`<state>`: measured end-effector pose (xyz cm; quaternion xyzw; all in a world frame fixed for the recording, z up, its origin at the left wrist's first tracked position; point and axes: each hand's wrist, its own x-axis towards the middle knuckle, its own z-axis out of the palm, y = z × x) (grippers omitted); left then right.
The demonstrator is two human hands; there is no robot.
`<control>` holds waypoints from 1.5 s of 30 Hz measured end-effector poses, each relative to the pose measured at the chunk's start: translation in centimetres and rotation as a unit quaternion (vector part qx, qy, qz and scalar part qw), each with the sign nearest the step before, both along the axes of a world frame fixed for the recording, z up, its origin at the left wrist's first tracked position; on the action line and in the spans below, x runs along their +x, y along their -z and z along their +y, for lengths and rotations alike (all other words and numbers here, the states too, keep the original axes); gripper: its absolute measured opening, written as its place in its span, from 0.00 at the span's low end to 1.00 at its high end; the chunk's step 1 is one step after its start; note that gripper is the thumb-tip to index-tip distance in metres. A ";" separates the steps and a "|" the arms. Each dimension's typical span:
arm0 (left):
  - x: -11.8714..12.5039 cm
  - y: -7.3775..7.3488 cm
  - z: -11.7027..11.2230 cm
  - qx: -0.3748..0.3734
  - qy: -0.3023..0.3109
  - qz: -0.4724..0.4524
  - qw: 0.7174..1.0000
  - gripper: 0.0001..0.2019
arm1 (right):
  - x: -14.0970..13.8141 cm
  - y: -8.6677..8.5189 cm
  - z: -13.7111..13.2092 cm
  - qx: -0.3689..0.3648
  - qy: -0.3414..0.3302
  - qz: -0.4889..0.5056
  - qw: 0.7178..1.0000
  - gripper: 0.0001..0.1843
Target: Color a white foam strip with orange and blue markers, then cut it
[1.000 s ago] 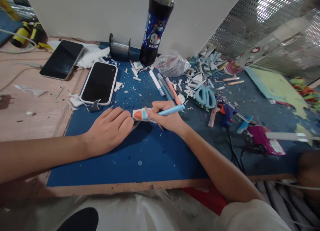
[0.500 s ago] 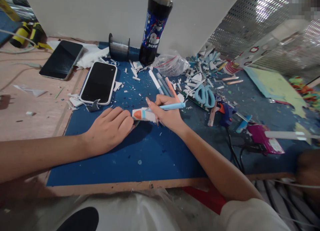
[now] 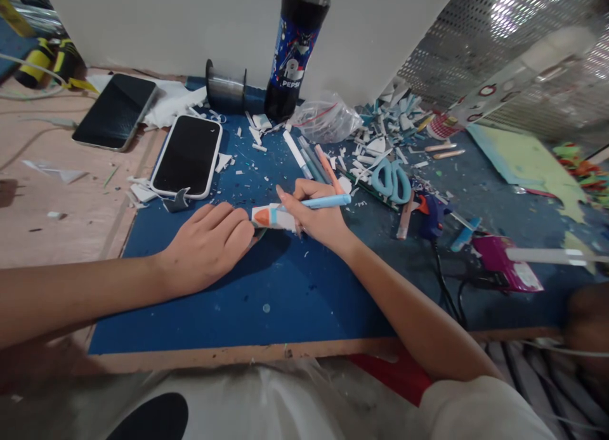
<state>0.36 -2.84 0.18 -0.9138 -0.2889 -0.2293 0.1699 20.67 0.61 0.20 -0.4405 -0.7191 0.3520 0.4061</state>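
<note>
My right hand (image 3: 318, 213) is closed around a light blue marker (image 3: 328, 201), its tip pointing left onto a small white piece (image 3: 284, 220). That piece bears an orange patch and a light blue band, and it looks like cut foam or card. My left hand (image 3: 209, 243) is closed on the piece's left end; its fingertips are hidden beneath. Both hands rest low over the blue mat (image 3: 228, 319). Just beyond the right hand lie a white-capped marker (image 3: 295, 153) and an orange marker (image 3: 328, 167).
Two phones, one black (image 3: 115, 112) and one white-edged (image 3: 189, 156), lie at left. Behind stand a wire spool (image 3: 226, 88) and a Pepsi bottle (image 3: 295, 53). Blue scissors (image 3: 391, 181), scraps (image 3: 380, 126), a glue gun (image 3: 432, 215) and a magenta packet (image 3: 507, 262) are at right.
The marker in my right hand has shifted very slightly to the left. My left hand and the coloured piece stay nearly in place; the whole view has moved a little.
</note>
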 end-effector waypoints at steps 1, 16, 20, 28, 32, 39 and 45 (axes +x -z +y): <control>0.0 0.0 0.0 -0.001 0.001 0.000 1.000 0.10 | 0.0 0.0 0.0 0.004 0.002 -0.002 1.000 0.23; -0.1 0.0 0.0 -0.011 0.004 0.001 1.000 0.10 | 0.1 0.1 -0.1 0.050 0.031 -0.039 0.998 0.24; -0.1 0.2 0.0 -0.017 0.001 0.000 1.000 0.09 | 0.1 0.1 0.0 0.006 -0.005 -0.013 1.000 0.24; 0.1 0.1 0.0 -0.002 0.002 0.000 1.000 0.10 | 0.2 0.4 0.0 0.023 0.001 -0.006 1.000 0.24; 0.1 0.1 0.0 0.000 0.000 0.001 1.000 0.10 | 0.2 0.4 0.1 0.018 -0.022 -0.019 0.999 0.23; 0.1 0.0 0.0 0.005 -0.001 0.001 1.000 0.10 | 0.4 0.5 0.0 0.039 -0.023 -0.005 0.999 0.23; 0.0 0.1 0.0 0.002 0.000 0.003 1.000 0.10 | 0.3 0.5 -0.1 0.015 -0.065 0.001 0.998 0.22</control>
